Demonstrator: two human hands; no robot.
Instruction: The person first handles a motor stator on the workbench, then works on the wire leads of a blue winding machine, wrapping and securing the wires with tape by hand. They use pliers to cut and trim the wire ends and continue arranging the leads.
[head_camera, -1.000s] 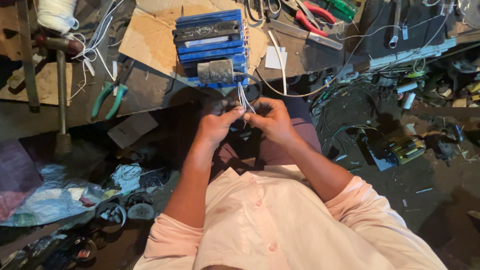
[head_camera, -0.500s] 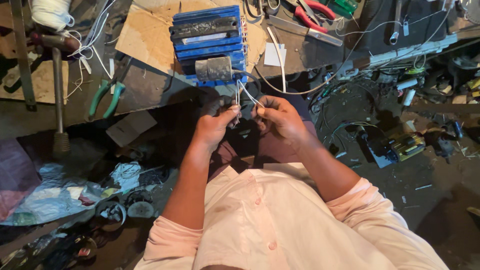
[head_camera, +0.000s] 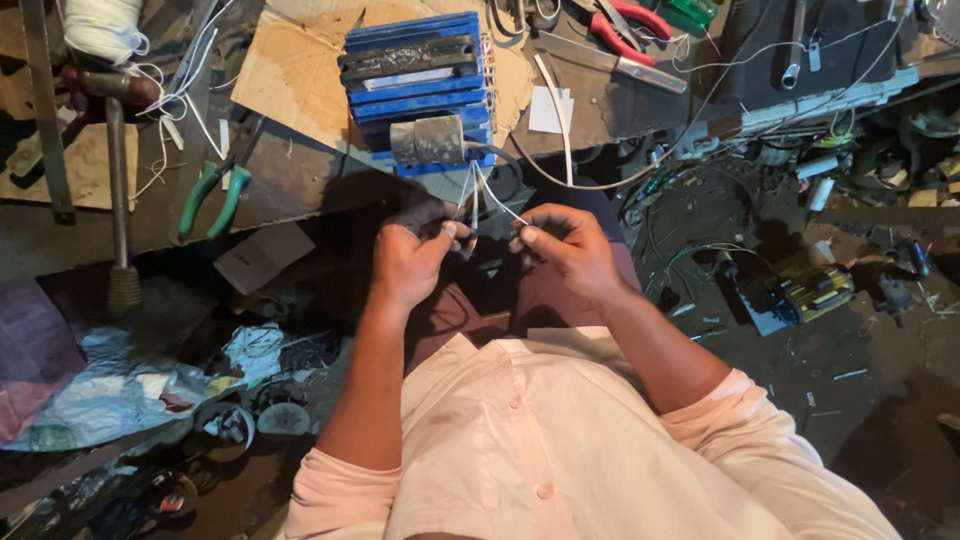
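A blue boxy device (head_camera: 415, 75) with a grey cylinder (head_camera: 428, 140) at its near end rests on a sheet of cardboard (head_camera: 290, 70) on the workbench. Thin white wires (head_camera: 485, 195) run down from it toward me. My left hand (head_camera: 410, 260) pinches one of the wires between thumb and fingers. My right hand (head_camera: 565, 250) pinches another wire end just to the right. Both hands hover below the bench edge, above my lap, a few centimetres apart.
Green-handled pliers (head_camera: 210, 195) lie left on the bench, red-handled pliers (head_camera: 625, 25) at the top. A hammer (head_camera: 115, 170) and a white cord spool (head_camera: 100, 25) sit far left. Scrap parts, cables and a yellow-black component (head_camera: 815, 290) litter the floor at right; rags at left.
My hands have drawn slightly apart, the right one shifting right with its wire. The view has tilted a little so the blue device sits higher in frame.
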